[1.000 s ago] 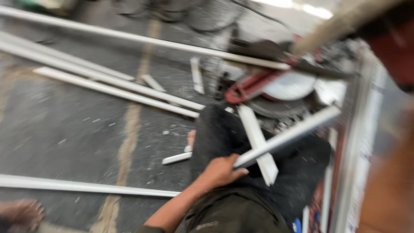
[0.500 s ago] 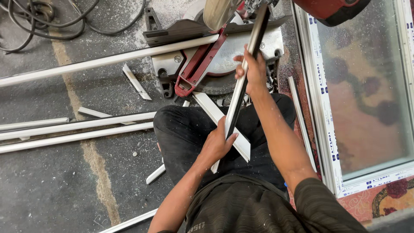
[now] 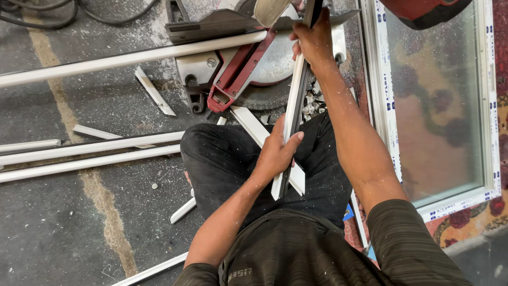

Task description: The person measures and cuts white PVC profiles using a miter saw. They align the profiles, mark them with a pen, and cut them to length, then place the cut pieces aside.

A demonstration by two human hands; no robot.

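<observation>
The left hand [image 3: 276, 153] is wrapped around the near end of a long white strip [image 3: 292, 114], over the lap. The right hand [image 3: 315, 42] grips the strip's far end at the saw [image 3: 248, 63]. The strip runs near to far between the hands. A window frame [image 3: 377, 95] lies to the right, and loose strips [image 3: 90, 151] lie on the floor [image 3: 53, 228] to the left.

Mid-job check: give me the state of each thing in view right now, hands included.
Left hand: closed around the near end of the strip.
Right hand: gripping the strip's far end, at the saw.
White strip: held off the floor, running from lap to saw.
Miter saw: blade not visible, so running or stopped is unclear.
Window frame: lying flat, glazed, dusty.
Long profiles: lying on the floor.
</observation>
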